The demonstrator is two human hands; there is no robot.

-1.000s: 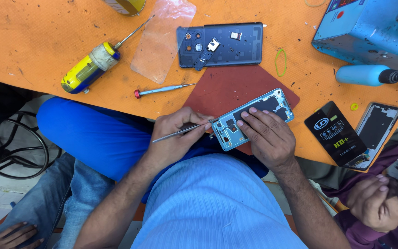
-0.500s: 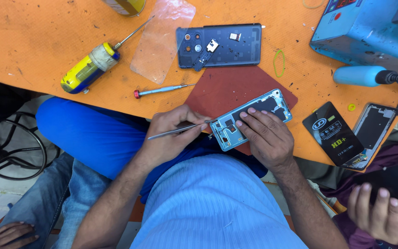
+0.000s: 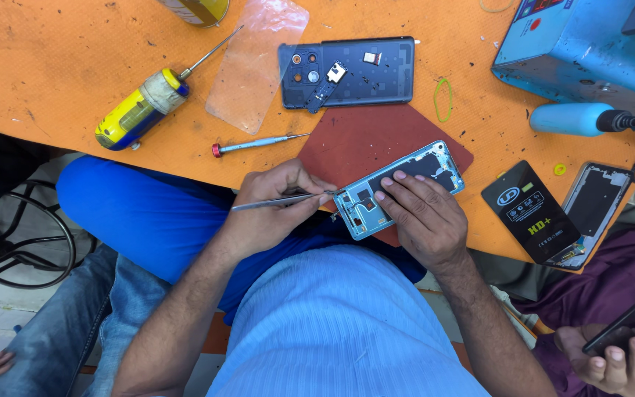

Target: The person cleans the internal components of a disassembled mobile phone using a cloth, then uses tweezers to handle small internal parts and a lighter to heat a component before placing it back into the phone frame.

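Bright even light, soft shadows (slight edge distortion), sharp w/o blur.

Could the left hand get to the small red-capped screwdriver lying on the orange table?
Probably yes. The small screwdriver lies on bare table just beyond the left hand, nothing between them. But that hand now holds tweezers, which it would have to put down or shift first.

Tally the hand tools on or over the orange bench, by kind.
Tweezers: 1, in the left hand
Screwdrivers: 2, a yellow one and a red-capped one
Total: 3
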